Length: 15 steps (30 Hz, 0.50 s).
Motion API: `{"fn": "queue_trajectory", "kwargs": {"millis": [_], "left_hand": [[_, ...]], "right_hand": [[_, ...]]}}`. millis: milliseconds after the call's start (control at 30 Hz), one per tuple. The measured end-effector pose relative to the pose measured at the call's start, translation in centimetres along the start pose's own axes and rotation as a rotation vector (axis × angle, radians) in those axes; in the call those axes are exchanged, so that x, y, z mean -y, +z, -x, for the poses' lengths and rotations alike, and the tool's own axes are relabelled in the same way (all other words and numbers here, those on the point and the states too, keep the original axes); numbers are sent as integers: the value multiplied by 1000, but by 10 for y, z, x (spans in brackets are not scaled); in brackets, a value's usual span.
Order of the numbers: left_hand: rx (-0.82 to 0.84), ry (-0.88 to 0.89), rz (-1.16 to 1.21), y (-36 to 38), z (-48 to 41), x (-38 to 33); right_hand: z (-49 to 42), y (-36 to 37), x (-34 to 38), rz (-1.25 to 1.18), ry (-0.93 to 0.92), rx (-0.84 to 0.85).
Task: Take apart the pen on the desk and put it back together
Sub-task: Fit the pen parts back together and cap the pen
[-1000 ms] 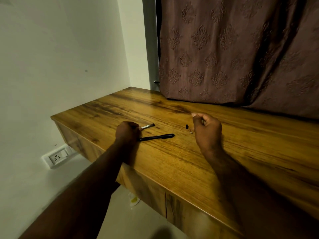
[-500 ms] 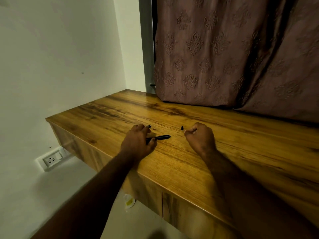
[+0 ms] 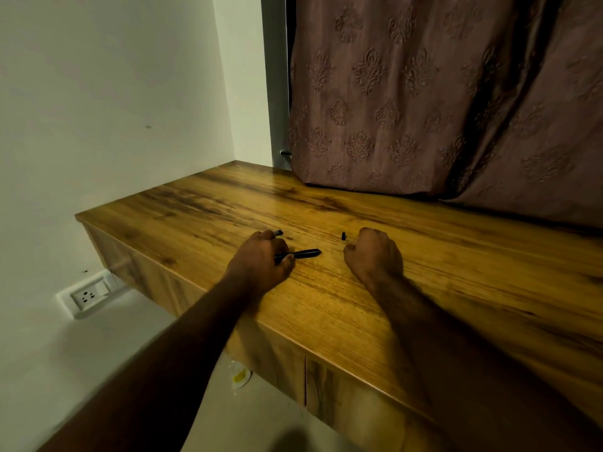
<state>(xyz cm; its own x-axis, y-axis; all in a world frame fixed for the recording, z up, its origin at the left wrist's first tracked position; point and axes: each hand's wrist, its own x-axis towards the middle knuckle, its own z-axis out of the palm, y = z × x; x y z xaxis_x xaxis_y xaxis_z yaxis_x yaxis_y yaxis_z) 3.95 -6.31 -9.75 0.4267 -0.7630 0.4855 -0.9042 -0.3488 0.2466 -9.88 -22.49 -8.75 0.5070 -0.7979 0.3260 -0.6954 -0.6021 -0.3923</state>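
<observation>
Black slim barrel [image 3: 305, 254] in L hand [image 3: 261, 263]; grainy wood desk [image 3: 352, 324].

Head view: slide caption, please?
Left hand grips black pen barrel on desk; right hand rests curled beside a small black part.

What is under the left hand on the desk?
A black pen barrel sticks out rightward from beneath the left hand; a small dark tip shows past its fingers. Their remainders are covered.

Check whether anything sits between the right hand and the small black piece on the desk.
Nothing visible does. The small black piece lies on bare desk just past the right hand, not touching it. The pen barrel lies further left, its end held by the left hand, clear of that gap.
</observation>
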Motion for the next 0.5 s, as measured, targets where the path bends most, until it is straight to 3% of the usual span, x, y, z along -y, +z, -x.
{"fn": "queue_trajectory", "kwargs": {"millis": [133, 267, 500], "left_hand": [[-4, 39, -5, 0, 1, 1], [-41, 39, 20, -3, 4, 0], [-128, -18, 133, -9, 12, -7]], "right_hand": [[-1, -1, -2, -78, 67, -16], [-2, -2, -9, -329, 137, -101], [6, 0, -4, -729, 38, -80]]}}
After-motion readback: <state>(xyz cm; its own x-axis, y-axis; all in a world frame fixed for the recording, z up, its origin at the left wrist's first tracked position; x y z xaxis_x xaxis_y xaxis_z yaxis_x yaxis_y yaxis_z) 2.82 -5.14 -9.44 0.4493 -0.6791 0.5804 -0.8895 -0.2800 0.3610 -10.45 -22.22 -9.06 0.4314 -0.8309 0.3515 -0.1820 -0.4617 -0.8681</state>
